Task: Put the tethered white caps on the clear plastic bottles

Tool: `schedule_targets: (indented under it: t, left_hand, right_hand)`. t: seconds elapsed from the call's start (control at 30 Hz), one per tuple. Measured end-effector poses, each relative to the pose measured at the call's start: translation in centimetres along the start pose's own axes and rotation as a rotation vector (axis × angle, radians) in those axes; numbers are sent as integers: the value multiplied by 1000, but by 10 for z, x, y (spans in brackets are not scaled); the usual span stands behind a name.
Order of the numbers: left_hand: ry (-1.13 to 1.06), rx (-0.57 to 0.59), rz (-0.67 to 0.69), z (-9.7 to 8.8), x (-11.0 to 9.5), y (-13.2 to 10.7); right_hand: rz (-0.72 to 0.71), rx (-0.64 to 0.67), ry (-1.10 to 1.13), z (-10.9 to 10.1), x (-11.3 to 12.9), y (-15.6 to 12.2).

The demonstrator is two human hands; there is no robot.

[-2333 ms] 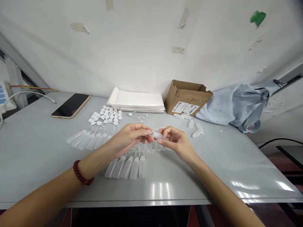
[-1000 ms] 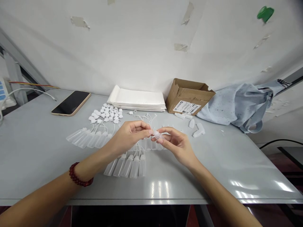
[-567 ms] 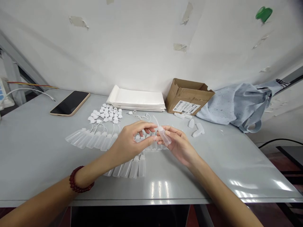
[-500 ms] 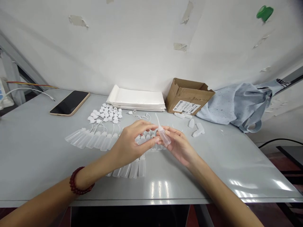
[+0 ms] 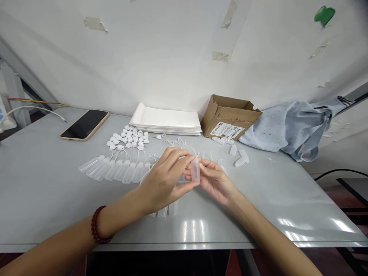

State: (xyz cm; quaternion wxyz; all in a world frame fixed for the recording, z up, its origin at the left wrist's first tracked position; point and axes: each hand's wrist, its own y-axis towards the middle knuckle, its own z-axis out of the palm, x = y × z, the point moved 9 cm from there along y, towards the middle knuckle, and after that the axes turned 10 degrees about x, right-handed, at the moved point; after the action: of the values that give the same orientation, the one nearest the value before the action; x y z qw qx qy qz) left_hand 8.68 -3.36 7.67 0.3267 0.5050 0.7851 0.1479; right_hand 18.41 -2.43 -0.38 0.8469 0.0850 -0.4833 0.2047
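A small translucent plastic bottle (image 5: 195, 171) with a thin curved tube at its top is held upright above the table. My left hand (image 5: 168, 178) grips it from the left, index finger near its neck and thumb at its base. From the other side, my right hand (image 5: 215, 180) pinches the same bottle, with some fingers behind it. Beneath and left of my hands lies a row of similar bottles (image 5: 115, 169) with thin tubes. A second group of bottles (image 5: 163, 212) is partly hidden under my left forearm. White caps (image 5: 129, 138) are heaped behind the row.
A phone (image 5: 85, 125) lies at the left. White padded envelopes (image 5: 169, 120) are stacked by the wall, with an open cardboard box (image 5: 230, 117) and blue cloth (image 5: 276, 126) to their right. Loose plastic pieces (image 5: 241, 158) lie before the box.
The bottle has turned from tilted to upright. My left hand has moved right and its thumb has gone down to the bottle's base. My right hand has barely moved.
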Motion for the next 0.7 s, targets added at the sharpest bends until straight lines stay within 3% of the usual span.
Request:
schedule_targets:
  t: [0.3,0.53,0.7]
  left_hand:
    - [240,10,88,2,-12,0]
    - [317,50,102,5,-13,-1]
    - [340,63,110,6,-15,0]
  right_hand:
    - [-11,55,-44,8,2,0]
    - [-127,-102,-398,-6,19,-7]
    - [-139,-111,-480,-1,24,-10]
